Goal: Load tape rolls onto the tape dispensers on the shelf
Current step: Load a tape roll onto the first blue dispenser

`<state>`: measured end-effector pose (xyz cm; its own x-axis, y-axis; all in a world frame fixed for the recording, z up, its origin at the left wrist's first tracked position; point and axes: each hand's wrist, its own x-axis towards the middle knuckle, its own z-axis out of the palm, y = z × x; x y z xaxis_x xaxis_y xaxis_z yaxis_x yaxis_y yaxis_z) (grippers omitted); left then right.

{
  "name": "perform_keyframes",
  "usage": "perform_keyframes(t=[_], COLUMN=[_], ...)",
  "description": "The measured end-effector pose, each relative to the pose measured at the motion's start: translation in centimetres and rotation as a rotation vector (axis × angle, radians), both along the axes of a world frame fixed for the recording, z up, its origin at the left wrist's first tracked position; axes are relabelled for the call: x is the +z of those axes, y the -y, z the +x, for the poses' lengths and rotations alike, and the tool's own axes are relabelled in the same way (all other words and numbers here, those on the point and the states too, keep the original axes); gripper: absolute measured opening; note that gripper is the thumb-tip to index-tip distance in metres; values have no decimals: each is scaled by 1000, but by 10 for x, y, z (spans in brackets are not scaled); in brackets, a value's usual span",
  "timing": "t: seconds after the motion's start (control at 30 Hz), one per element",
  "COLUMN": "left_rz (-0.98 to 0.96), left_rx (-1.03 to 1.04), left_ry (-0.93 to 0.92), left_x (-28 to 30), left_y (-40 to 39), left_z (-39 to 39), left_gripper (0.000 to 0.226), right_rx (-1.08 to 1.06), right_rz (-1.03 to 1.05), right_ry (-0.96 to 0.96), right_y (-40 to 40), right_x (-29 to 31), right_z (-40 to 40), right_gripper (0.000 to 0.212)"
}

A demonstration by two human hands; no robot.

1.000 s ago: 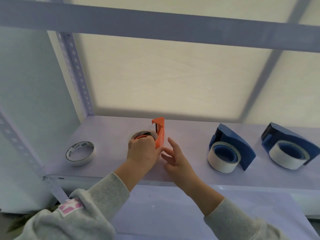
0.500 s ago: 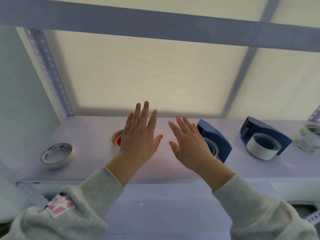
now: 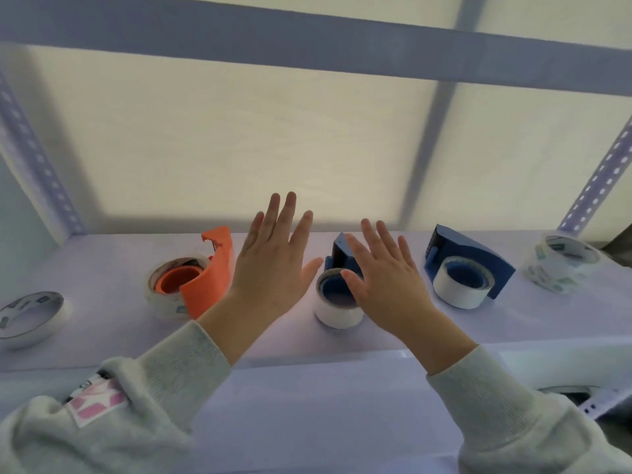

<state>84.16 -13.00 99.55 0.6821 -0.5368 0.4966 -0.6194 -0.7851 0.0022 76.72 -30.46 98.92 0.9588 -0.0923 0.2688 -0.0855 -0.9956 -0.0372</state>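
1. Above the shelf [image 3: 444,323], the left hand [image 3: 273,268] and right hand [image 3: 386,285] are raised, fingers straight and spread, holding nothing.
2. Left of them stands the orange dispenser [image 3: 208,275] carrying a clear tape roll [image 3: 164,289].
3. Two blue dispensers [image 3: 345,254] [image 3: 468,261] hold white rolls [image 3: 337,306] [image 3: 461,285] (one partly hidden behind the right hand).
4. Loose rolls lie at far left [image 3: 30,318] and far right [image 3: 561,265].

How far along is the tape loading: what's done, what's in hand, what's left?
Done: the orange dispenser, the middle blue dispenser and the right blue dispenser each carry a roll. In hand: nothing; the left hand and right hand are open above the shelf. Left: apparently nothing; the loose roll at far left and another at far right have no empty dispenser in view.
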Motion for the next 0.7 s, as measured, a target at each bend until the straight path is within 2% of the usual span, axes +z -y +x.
perform_keyframes(t=[0.2, 0.33, 0.53, 0.7], left_rz=[-123, -165, -334, -425], left_rx=[-20, -131, -337, -333], left_ry=[-48, -124, -434, -865], left_x=[4, 5, -3, -1], left_y=[103, 197, 315, 380], left_z=[-36, -71, -128, -137], left_gripper=[74, 79, 79, 84], right_rx=[37, 0, -197, -433], right_rz=[73, 185, 457, 955], right_ry=[95, 202, 368, 249], right_y=[98, 193, 304, 355], right_x=[4, 7, -5, -17], right_z=[-38, -67, -100, -100], right_gripper=[57, 52, 56, 87])
